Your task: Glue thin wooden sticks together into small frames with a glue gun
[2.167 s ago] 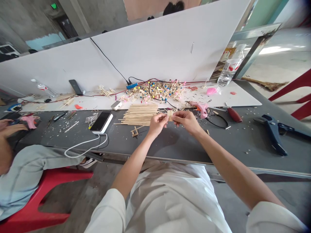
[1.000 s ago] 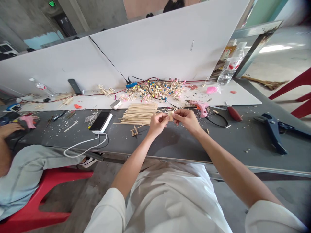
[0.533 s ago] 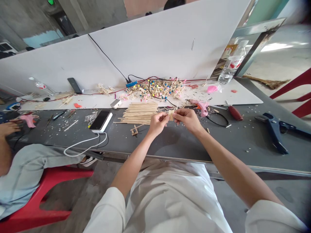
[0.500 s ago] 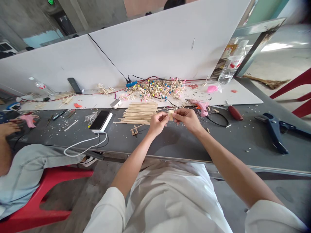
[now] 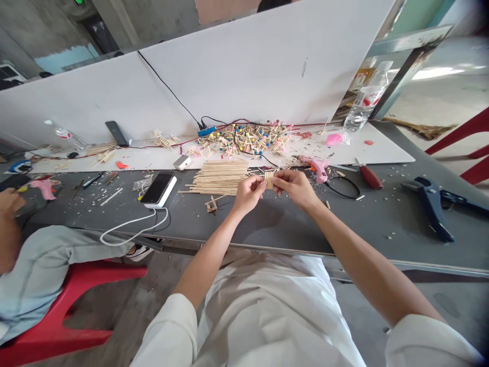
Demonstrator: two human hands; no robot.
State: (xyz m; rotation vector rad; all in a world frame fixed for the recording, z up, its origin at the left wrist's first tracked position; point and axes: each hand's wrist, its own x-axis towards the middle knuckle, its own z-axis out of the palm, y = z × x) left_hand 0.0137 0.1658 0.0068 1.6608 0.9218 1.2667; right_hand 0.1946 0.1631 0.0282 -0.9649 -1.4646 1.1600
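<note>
A small panel of short wooden sticks is pinched between my two hands just above the dark grey table. My left hand grips its left edge with closed fingers. My right hand pinches its right edge. A loose bundle of long wooden sticks lies just behind my left hand. A small stick frame rests on the table to the left of my left wrist.
A pink glue gun, red-handled tool and blue cutter lie to the right. A phone on a white power bank with cable lies left. Stick-and-bead pieces pile at the back. Another person sits at far left on a red chair.
My hands and the stick panel stay almost where they were. The view has tilted slightly. The other person's hand at far left has drawn in a little.
</note>
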